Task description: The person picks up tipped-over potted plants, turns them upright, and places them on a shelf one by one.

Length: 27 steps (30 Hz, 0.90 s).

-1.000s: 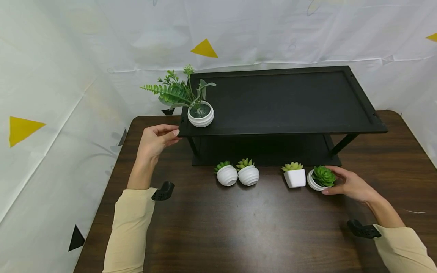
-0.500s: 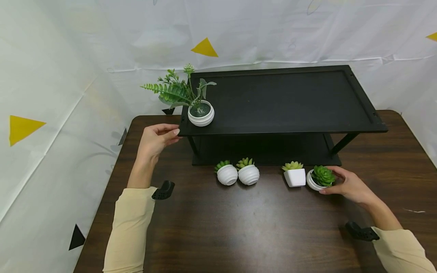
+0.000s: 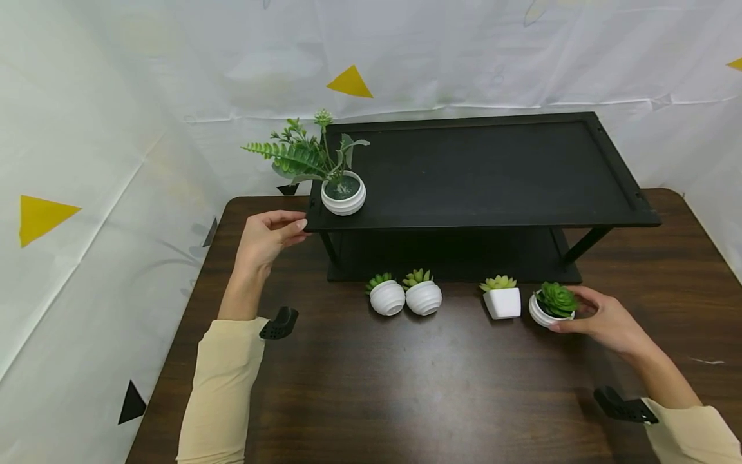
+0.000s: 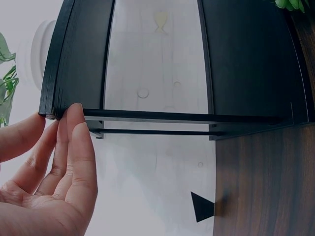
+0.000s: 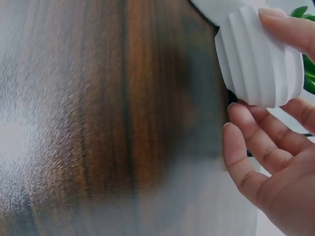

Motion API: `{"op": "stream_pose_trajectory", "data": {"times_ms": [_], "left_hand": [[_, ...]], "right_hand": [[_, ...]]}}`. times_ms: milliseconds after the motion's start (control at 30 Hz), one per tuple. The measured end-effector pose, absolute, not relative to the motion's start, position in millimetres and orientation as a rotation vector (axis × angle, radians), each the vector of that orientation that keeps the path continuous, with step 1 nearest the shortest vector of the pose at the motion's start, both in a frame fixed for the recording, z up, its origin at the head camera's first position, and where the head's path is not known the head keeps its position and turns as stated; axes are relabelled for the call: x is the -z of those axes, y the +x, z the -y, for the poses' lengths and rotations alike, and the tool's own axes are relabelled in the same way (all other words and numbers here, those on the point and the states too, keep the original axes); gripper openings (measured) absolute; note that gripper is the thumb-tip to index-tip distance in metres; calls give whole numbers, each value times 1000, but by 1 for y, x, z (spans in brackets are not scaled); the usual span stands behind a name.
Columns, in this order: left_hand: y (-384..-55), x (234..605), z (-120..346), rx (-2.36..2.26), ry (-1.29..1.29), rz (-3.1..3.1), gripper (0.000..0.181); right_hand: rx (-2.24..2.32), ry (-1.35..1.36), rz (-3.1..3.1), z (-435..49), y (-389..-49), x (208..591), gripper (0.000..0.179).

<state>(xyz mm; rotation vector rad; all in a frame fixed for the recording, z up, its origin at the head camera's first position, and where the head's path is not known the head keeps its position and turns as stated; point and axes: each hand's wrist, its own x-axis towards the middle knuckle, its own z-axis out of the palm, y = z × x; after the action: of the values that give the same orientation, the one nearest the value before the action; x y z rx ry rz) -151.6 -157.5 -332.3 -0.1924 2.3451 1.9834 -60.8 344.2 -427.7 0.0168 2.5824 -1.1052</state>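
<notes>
At the shelf's front left corner, my left hand (image 3: 268,240) pinches the edge of the black two-tier shelf (image 3: 493,171); in the left wrist view the thumb is on one side of the board and the fingertips on the other. My right hand (image 3: 605,319) holds a green potted succulent (image 3: 556,301) by its white ribbed pot (image 5: 258,59), thumb on one side and fingers on the other. Whether the pot touches the table, I cannot tell. Left of it stands a square white pot with a pale green succulent (image 3: 502,303).
Two round white pots, one with a dark succulent (image 3: 387,299) and one with a paler succulent (image 3: 424,298), sit side by side before the shelf. A fern-like potted plant (image 3: 344,198) stands on its top left corner. White sheeting (image 3: 440,58) hangs behind the wooden table (image 3: 406,399).
My right hand has shifted slightly right with the succulent pot, widening the gap to the square pot. The left hand stays on the shelf corner.
</notes>
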Motion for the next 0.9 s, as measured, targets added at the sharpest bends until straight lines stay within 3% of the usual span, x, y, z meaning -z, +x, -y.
{"op": "stream_pose_trajectory", "data": {"times_ms": [900], "left_hand": [[-152,333,156,-1971,-199,-2365,27]], "right_hand": [[1119,-98,-2583,-325,-55,370,72]]}}
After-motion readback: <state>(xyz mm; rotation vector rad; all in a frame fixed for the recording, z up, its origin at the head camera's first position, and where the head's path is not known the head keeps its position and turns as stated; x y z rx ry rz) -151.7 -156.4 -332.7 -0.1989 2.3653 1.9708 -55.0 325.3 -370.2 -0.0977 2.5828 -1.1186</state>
